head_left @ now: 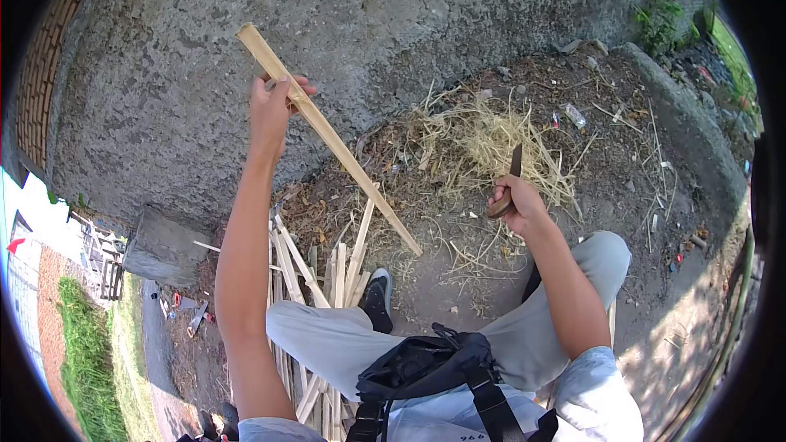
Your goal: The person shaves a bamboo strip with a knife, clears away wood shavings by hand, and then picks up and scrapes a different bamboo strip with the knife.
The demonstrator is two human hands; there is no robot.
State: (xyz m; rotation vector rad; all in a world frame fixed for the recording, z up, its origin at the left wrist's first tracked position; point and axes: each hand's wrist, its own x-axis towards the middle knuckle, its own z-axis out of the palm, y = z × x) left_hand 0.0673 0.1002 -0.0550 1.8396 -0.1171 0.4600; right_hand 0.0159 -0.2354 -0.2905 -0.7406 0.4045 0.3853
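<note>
My left hand [274, 106] grips a long pale bamboo strip [348, 162] near its upper end. The strip slants down to the right, its lower end close to the ground in front of my shoe. In my right hand [518, 205] is a knife [516, 162], fingers wrapped round its brown wooden handle, the dark blade pointing up and away from me. Knife and strip are apart. Just beyond the blade lies a heap of thin straw-coloured shavings [499, 135] on the ground.
Several split bamboo strips [340, 274] lie in a pile by my left leg. A rough grey wall [368, 24] rises in front. A concrete block [168, 245] stands at left, and a clear plastic bottle [575, 116] lies right of the shavings. A black bag [426, 364] sits at my waist.
</note>
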